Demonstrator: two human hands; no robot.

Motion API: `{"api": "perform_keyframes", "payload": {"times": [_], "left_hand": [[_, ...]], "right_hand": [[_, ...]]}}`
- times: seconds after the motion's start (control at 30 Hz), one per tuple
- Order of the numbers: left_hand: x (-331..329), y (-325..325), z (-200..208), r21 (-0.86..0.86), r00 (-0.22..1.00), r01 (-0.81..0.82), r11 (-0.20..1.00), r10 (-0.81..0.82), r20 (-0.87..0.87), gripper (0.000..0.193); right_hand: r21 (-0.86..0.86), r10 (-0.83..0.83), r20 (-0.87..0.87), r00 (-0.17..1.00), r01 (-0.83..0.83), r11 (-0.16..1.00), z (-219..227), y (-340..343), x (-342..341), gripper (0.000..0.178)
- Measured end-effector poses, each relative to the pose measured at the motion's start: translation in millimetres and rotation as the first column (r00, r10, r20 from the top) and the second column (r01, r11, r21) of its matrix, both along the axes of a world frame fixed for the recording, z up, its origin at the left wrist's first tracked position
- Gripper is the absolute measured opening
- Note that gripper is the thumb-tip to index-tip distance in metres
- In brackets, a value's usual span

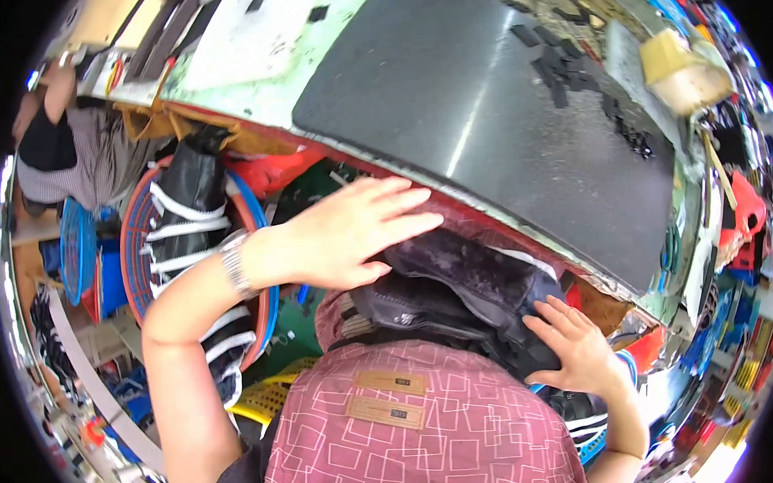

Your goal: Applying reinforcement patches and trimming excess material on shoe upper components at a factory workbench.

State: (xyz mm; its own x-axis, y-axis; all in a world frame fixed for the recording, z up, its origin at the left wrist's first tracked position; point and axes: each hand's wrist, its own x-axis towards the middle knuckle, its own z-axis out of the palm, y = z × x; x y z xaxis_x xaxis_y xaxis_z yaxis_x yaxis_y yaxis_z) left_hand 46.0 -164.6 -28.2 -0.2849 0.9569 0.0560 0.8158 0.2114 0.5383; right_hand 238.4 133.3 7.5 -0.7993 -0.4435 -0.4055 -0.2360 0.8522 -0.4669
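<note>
A pile of black, soft leather-like pieces [453,286] with fuzzy dark surfaces lies across my lap, just below the table's front edge. What the pieces belong to, I cannot tell. My left hand [353,227], with a metal watch [235,264] at the wrist, is stretched out above the pile's left end, fingers apart and holding nothing. At the right end, my right hand [574,343] has its fingers spread against or just over the pile's edge; exact contact is hard to make out. A pink patterned apron [430,447] covers my front.
A black mat [409,89] covers much of the green-topped worktable. Small black pieces [563,69] are scattered on its far right, near a cream container [686,73]. Left of me, a round basket [135,258] holds white-banded black bundles [192,192]. Another person [91,154] sits at far left.
</note>
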Motion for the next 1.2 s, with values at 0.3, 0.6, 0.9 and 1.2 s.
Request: {"api": "perform_keyframes", "payload": {"times": [0.3,0.6,0.9,1.2], "left_hand": [[0.2,1.8,-68.4,-0.16,0.983,0.185,0.97,-0.183,0.032,0.044],[-3.3,-59.3,-47.5,-0.12,0.988,-0.154,0.981,0.154,-0.006,0.04],[-27.1,-29.8,21.9,-0.104,0.96,-0.214,0.971,0.229,0.163,0.02],[-53.0,-26.1,21.7,-0.554,0.683,-0.126,0.823,0.476,0.553,0.027]], "right_hand": [[-0.365,-0.368,0.38,0.849,0.503,0.784,-33.8,44.5,49.4,0.057],[-0.623,-0.163,0.245,0.956,0.284,0.729,-58.6,17.6,2.2,0.051],[-0.632,-0.155,0.135,0.979,0.206,0.747,-41.2,35.1,6.2,0.047],[-0.599,-0.203,0.309,0.929,0.356,0.717,-51.4,44.3,17.2,0.042]]}}
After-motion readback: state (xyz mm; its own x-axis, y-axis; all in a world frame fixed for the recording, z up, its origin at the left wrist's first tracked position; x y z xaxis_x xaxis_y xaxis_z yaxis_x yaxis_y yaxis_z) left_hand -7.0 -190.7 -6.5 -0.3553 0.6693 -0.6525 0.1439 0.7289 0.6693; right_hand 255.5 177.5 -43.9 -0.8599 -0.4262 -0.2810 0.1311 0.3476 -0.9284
